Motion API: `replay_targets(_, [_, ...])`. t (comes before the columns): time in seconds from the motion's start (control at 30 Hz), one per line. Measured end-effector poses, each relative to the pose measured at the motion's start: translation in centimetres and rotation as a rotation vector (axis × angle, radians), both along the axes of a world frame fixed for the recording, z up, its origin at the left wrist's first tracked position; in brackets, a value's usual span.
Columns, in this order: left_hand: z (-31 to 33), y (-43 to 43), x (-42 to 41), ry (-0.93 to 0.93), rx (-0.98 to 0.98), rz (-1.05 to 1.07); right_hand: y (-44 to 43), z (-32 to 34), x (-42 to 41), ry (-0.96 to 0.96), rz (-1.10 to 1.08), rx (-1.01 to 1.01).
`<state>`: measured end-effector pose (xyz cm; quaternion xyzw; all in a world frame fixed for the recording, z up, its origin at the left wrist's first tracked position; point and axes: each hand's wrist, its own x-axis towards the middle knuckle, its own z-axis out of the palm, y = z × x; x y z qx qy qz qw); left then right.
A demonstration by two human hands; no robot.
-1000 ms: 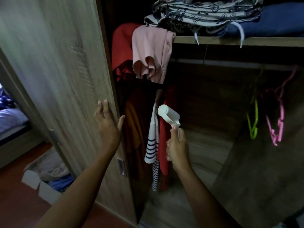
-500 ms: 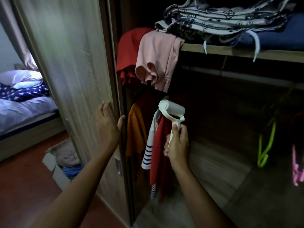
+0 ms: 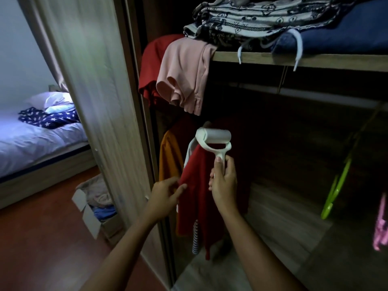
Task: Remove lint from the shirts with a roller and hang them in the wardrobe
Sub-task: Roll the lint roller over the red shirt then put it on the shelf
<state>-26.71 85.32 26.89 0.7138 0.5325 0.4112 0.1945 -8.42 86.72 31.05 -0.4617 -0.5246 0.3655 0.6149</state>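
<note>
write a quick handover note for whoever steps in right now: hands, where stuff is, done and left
Right hand grips the lint roller by its handle, head up by the red shirt.
Left hand has its fingers at that shirt's edge; a pinch isn't clear.
The red shirt hangs in the wardrobe beside a striped shirt; a green hanger and a pink hanger hang at right.
Done: shirts hung. Left: roll the red shirt.

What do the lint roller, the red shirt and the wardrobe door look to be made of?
The lint roller looks like white moulded plastic, smooth and matte; its drum is probably paper sheets. The red shirt is soft fabric, hanging in limp folds; weave too dim to tell. The wardrobe door is wood-grain board, likely laminate.
</note>
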Motion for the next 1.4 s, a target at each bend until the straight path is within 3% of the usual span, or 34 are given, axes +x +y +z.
replay_targets(0.17, [0.9,-2.1,-1.2,-0.133,0.027,0.044,-0.8,-6.0,-1.8,-0.057,0.093,-0.113])
replay_targets(0.33, [0.8,-2.2,-2.6,-0.148,0.044,0.110,-2.8,-10.6,-2.5,-0.091,0.197,-0.229])
replay_targets(0.57, [1.6,-1.9,-3.1,-0.132,0.039,0.119,1.1,-5.1,-0.4,-0.085,0.089,-0.030])
replay_targets(0.8, [2.6,-1.8,-3.2,-0.132,0.011,0.098,4.5,-0.2,0.9,0.011,0.008,0.044])
replay_targets(1.13, [2.6,-2.1,-3.7,-0.125,0.020,0.151,-1.9,-14.3,-3.5,-0.208,0.380,-0.231])
replay_targets(1.4, [3.5,-2.9,-4.3,-0.121,0.039,0.164,0.7,-6.0,-1.2,-0.188,0.289,0.018])
